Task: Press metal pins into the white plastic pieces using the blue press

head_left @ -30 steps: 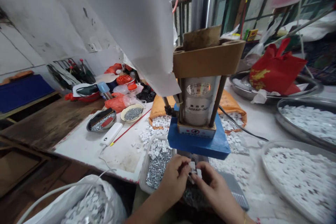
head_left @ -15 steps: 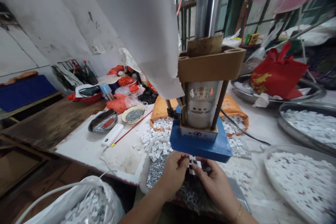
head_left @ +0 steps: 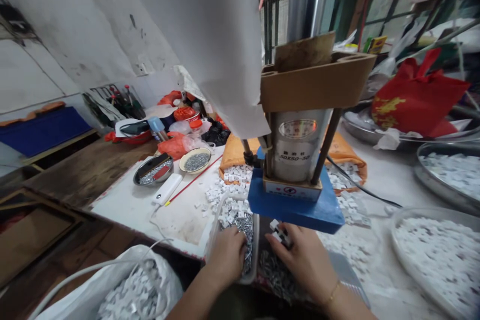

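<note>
My left hand (head_left: 226, 256) reaches down into a clear plastic tray (head_left: 212, 232) that holds small metal pins (head_left: 245, 227) and white plastic pieces; its fingers curl among the pins, and what they grip is hidden. My right hand (head_left: 305, 259) is closed on a small white plastic part (head_left: 278, 231), held just under the blue base (head_left: 296, 207) of a small press (head_left: 300, 147) with a metal cylinder. More metal pins (head_left: 275, 275) lie in a heap below my right hand.
Loose white pieces (head_left: 225, 185) lie beside an orange sack (head_left: 232, 152). Round trays of white pieces (head_left: 437, 247) stand at the right, with a red bag (head_left: 416, 97) behind. A white power bank (head_left: 167, 190), two bowls of screws (head_left: 195, 161) and a bag of white pieces (head_left: 131, 297) are on the left.
My hands were together holding the white part under the press. My left hand has dropped left into the tray of pins, and my right hand keeps the part. The view shifted slightly.
</note>
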`<state>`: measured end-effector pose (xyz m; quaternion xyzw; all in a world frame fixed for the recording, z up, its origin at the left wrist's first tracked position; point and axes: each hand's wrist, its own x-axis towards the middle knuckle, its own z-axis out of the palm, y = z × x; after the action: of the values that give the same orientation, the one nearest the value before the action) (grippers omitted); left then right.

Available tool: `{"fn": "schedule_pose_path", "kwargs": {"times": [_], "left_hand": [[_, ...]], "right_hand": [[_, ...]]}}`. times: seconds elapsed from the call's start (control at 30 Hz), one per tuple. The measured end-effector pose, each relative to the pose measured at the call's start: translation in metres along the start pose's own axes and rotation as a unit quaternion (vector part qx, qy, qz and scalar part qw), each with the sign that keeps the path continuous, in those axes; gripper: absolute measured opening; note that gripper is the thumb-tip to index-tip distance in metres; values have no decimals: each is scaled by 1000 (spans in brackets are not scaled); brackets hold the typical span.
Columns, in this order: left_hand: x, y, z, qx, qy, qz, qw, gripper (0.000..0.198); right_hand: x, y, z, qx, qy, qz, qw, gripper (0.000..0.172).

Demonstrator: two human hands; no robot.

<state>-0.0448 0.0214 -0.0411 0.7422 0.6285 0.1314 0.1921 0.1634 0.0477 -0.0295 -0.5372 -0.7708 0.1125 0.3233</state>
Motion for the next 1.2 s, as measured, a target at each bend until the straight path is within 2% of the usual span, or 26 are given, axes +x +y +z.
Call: {"fn": "schedule_pose_path", "kwargs": {"times": [0.1,0.17,0.23,0.3,0.4,0.5,0.7,0.87,1.03,1.2], "left_hand": [[0,3,5,-19,-3,3,1000,14],[1,3,6,-42,3,1,999,14],[2,2,7,-70,13,-3,997,15],[3,5,8,-98,24,-8,995,16],[6,12,8,-134,34,-13,990,15],[7,17,5,-174,36,-21,984,15],[5,22,-10,-269,33,-55,961,17],[-3,48,-23,-374,15,-11,927,14],[-12,72,-24,-362,14,49,931,14],[-14,75,-17,-351,43,68,933,13]], "right_hand": [[-13,5,-1,45,3,23,999,33],[-26,10,-7,74,15,62,995,39],[-40,12,-12,89,6,95,991,36],[-50,9,-15,103,-50,84,990,29],[-56,-1,-15,115,-160,29,980,18],[-55,-8,-13,128,-195,34,972,13],[-48,-9,-19,243,-161,99,951,33],[-41,-15,-25,352,-153,182,905,38],[-36,-17,-26,441,-140,253,850,38],[-36,-16,-27,461,-122,268,837,37]]}}
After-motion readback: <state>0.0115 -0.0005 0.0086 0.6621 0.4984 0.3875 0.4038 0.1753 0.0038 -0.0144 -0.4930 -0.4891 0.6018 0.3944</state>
